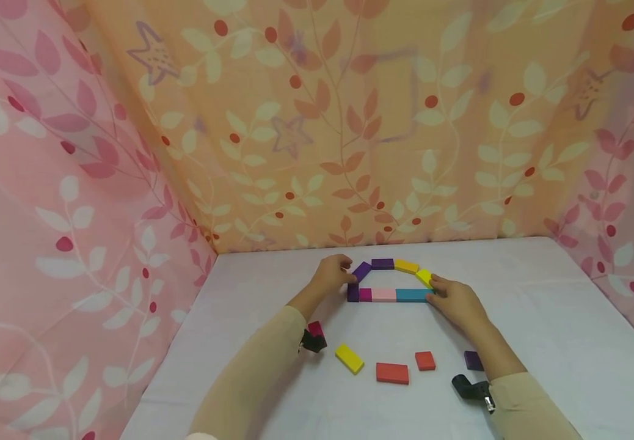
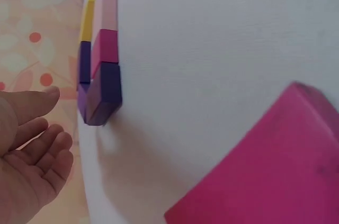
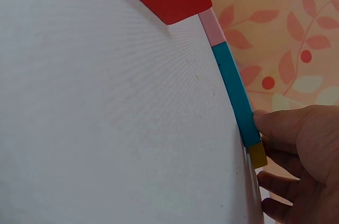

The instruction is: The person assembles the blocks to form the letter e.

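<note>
Flat blocks form an arch over a straight row on the white table. My left hand (image 1: pixel 332 273) is at the arch's left end, fingers loosely bent, beside the dark purple block (image 1: pixel 353 292) and a slanted purple block (image 1: pixel 361 271). The left wrist view shows its palm holding nothing. My right hand (image 1: pixel 457 300) is at the opposite end, touching the blocks with fairly straight fingers. Its thumb lies against the teal block (image 3: pixel 233 91). The other fingers reach beside an ochre-yellow block (image 3: pixel 258 155) at the row's end, close to the bright yellow block (image 1: pixel 424 278).
Nearer me lie a yellow block (image 1: pixel 349 359), a red block (image 1: pixel 392 373), a smaller red block (image 1: pixel 425 360) and a purple block (image 1: pixel 473 360). A magenta block (image 1: pixel 317 330) is partly behind the left wrist camera. Patterned curtains (image 1: pixel 317 122) stand around the table.
</note>
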The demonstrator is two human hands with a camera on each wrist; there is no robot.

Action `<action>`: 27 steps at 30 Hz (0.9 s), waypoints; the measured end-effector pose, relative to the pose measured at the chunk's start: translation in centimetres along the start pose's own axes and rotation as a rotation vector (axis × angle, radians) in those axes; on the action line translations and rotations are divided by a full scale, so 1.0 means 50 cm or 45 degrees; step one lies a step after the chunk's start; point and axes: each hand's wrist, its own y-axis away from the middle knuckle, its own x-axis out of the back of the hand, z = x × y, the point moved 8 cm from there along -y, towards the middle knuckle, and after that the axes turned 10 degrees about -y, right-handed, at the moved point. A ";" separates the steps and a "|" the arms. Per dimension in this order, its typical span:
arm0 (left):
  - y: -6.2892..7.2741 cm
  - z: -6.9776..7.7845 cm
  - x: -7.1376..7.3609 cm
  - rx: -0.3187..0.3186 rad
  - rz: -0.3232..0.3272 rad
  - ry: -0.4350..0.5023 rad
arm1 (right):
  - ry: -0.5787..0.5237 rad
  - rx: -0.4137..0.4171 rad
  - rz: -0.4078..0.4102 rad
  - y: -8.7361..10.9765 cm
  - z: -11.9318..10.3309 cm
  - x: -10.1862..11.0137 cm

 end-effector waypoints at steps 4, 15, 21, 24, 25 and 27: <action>0.017 0.004 0.031 -0.062 0.010 0.030 | 0.001 0.009 0.002 -0.003 0.001 0.004; 0.102 -0.031 0.081 -0.130 0.010 0.133 | -0.002 0.016 0.005 0.003 -0.002 -0.002; 0.162 -0.060 0.099 -0.092 0.035 0.157 | 0.013 0.017 0.012 0.002 -0.003 -0.002; 0.190 -0.077 0.108 -0.091 0.059 0.195 | 0.016 0.013 0.007 0.001 -0.002 -0.002; 0.198 -0.082 0.110 -0.098 0.071 0.206 | 0.018 0.013 0.008 0.000 -0.001 -0.001; 0.213 -0.093 0.113 -0.109 0.096 0.228 | 0.019 0.013 0.010 0.000 0.000 0.001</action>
